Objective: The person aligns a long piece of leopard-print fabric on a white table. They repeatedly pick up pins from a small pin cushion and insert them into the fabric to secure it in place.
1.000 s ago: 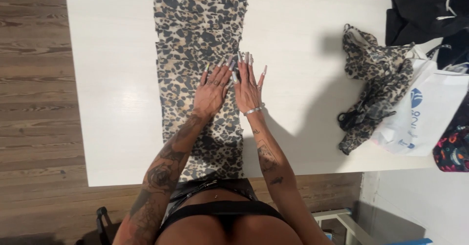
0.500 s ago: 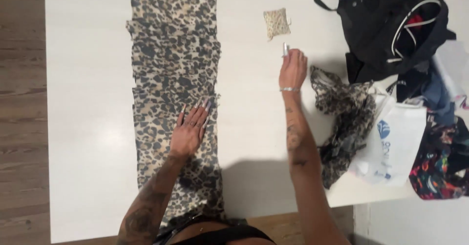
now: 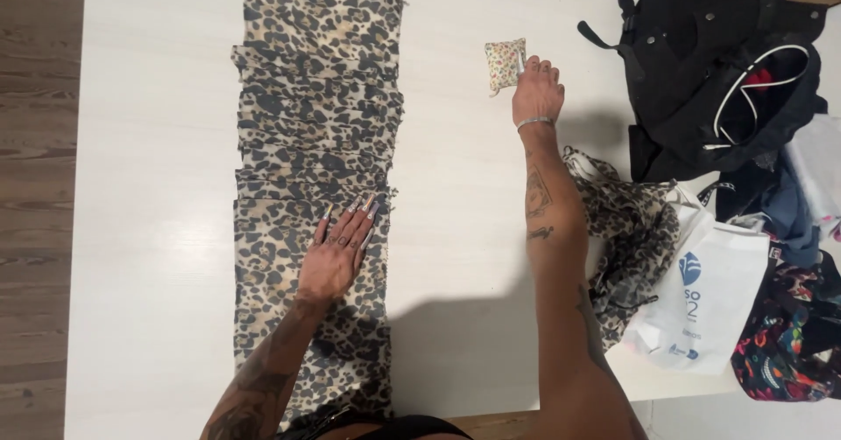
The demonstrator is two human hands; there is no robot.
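A long strip of leopard-print fabric [image 3: 307, 124] lies lengthwise on the white table [image 3: 149, 186], with several cross folds in its middle. My left hand [image 3: 337, 251] rests flat on the fabric, fingers spread, near its right edge. My right hand [image 3: 537, 89] reaches far across the table and its fingertips touch a small floral-print cushion [image 3: 505, 63]. Whether the fingers grip the cushion is unclear.
A black backpack [image 3: 718, 63] sits at the table's far right. More leopard-print cloth [image 3: 635, 238] is heaped beside a white plastic bag [image 3: 710, 304]. Colourful garments [image 3: 788, 335] lie at the right edge. Wooden floor [image 3: 35, 186] shows on the left.
Both hands were together on the fabric. My right hand has left it and reached up and right to the small cushion. My left hand stays pressed on the fabric.
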